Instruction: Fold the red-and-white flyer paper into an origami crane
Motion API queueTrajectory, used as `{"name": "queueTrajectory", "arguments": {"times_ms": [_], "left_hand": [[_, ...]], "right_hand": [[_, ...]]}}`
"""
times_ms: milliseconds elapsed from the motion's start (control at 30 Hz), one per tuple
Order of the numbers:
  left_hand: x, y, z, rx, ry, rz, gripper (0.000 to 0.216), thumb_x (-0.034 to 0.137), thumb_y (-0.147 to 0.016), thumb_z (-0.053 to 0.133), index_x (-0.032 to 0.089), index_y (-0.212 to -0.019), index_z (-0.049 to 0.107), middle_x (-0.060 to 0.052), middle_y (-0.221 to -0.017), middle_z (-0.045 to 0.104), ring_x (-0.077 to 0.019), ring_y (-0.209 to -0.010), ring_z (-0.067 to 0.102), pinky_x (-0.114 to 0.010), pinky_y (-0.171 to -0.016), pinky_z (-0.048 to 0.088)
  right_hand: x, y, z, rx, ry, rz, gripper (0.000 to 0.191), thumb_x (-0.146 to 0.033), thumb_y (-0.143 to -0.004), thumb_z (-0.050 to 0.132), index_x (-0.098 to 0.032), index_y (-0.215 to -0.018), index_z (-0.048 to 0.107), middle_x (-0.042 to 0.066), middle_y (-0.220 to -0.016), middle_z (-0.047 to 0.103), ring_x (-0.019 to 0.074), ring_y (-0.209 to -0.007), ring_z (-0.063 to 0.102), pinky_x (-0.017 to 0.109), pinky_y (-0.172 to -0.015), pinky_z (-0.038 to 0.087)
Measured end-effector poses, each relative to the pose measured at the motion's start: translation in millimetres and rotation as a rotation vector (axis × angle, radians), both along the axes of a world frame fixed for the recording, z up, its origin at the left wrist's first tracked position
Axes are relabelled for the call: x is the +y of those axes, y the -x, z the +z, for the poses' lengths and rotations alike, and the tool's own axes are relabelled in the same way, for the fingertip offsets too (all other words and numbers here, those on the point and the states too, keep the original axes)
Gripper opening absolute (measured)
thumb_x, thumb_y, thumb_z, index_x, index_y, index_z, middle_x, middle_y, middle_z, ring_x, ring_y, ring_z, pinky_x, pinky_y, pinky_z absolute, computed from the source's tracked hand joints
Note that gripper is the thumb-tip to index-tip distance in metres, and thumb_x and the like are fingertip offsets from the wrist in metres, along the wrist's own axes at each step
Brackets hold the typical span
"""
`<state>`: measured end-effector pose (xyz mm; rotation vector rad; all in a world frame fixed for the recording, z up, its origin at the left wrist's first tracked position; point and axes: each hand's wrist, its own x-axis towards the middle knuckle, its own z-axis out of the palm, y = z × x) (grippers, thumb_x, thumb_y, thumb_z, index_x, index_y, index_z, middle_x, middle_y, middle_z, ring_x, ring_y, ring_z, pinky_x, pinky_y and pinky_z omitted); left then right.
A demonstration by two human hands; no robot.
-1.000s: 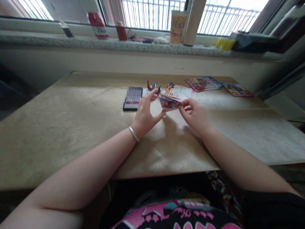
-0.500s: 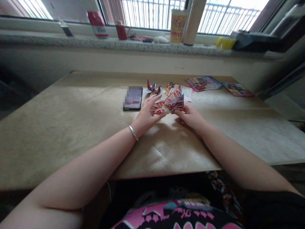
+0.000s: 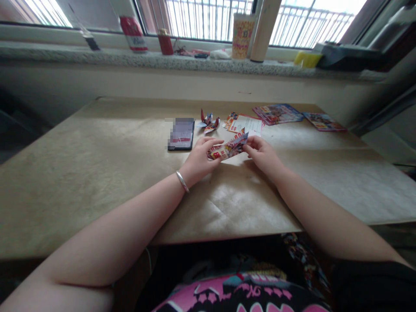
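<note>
A folded piece of printed paper (image 3: 229, 149), red and white with coloured pictures, is held low over the brown table (image 3: 97, 164). My left hand (image 3: 199, 159) pinches its left end with fingers closed; a silver bangle is on that wrist. My right hand (image 3: 263, 155) grips its right end, fingers closed. Just behind lies a small folded paper figure (image 3: 208, 121) and a flat printed sheet (image 3: 244, 123).
A dark phone (image 3: 182, 133) lies left of the hands. Printed leaflets (image 3: 277, 113) and another leaflet (image 3: 323, 122) lie at the back right. The window sill holds a red can (image 3: 133, 32), a small red container (image 3: 165, 42), a paper cup (image 3: 242, 40) and a yellow sponge (image 3: 305, 60).
The paper has been folded down from a raised, open sheet to a narrower flat strip near the table. Both hands have dropped and closed in on its ends.
</note>
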<state>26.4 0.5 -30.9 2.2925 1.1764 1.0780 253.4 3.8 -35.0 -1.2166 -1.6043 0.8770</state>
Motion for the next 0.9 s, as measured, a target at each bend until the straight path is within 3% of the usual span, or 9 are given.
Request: {"name": "queueTrajectory", "arguments": {"times_ms": [167, 333, 500, 700, 900], "left_hand": [[-1, 0, -1.7, -0.089, -0.029, 0.06, 0.051, 0.01, -0.074, 0.056, 0.016, -0.125, 0.053, -0.01, -0.123, 0.053, -0.0216, -0.111, 0.056, -0.036, -0.092, 0.054], [-3, 1, 1.9, 0.037, -0.247, 0.057, 0.029, 0.016, -0.082, 0.058, 0.024, -0.108, 0.068, -0.008, -0.126, 0.054, -0.0244, -0.122, 0.049, -0.047, -0.107, 0.04], [-6, 0, 5.9, 0.174, -0.362, 0.036, 0.02, 0.023, -0.085, 0.06, 0.024, -0.101, 0.072, -0.006, -0.116, 0.065, -0.023, -0.109, 0.057, -0.043, -0.097, 0.045], [-9, 2, 10.4, 0.295, -0.419, 0.082, 0.022, 0.03, -0.086, 0.063, 0.028, -0.107, 0.071, -0.001, -0.109, 0.072, -0.0267, -0.117, 0.053, -0.055, -0.11, 0.027], [-6, 4, 8.9, 0.32, -0.438, -0.003, 0.018, 0.033, -0.088, 0.062, 0.03, -0.102, 0.072, 0.001, -0.108, 0.074, -0.026, -0.123, 0.051, -0.056, -0.114, 0.022]], "right_hand": [[1, -2, 1.1, 0.015, 0.019, -0.003, 0.022, -0.034, -0.073, 0.064, -0.021, -0.089, 0.058, 0.003, -0.088, 0.07, 0.0176, -0.08, 0.063, 0.037, -0.083, 0.05], [-2, -1, 3.2, -0.061, 0.055, 0.015, 0.02, -0.035, -0.072, 0.065, -0.02, -0.086, 0.062, 0.004, -0.085, 0.071, 0.0188, -0.077, 0.064, 0.036, -0.077, 0.051], [-6, 3, 4.3, -0.063, 0.074, 0.07, 0.021, -0.032, -0.072, 0.064, -0.019, -0.089, 0.064, 0.003, -0.08, 0.071, 0.0169, -0.072, 0.064, 0.032, -0.068, 0.05], [-6, 4, 5.9, -0.093, 0.019, 0.106, 0.019, -0.026, -0.072, 0.061, -0.018, -0.09, 0.064, 0.002, -0.079, 0.069, 0.0164, -0.072, 0.063, 0.032, -0.072, 0.052], [-3, 0, 1.9, -0.164, 0.002, 0.107, 0.027, -0.022, -0.072, 0.061, -0.017, -0.099, 0.061, 0.002, -0.08, 0.066, 0.0146, -0.067, 0.06, 0.031, -0.068, 0.052]]}}
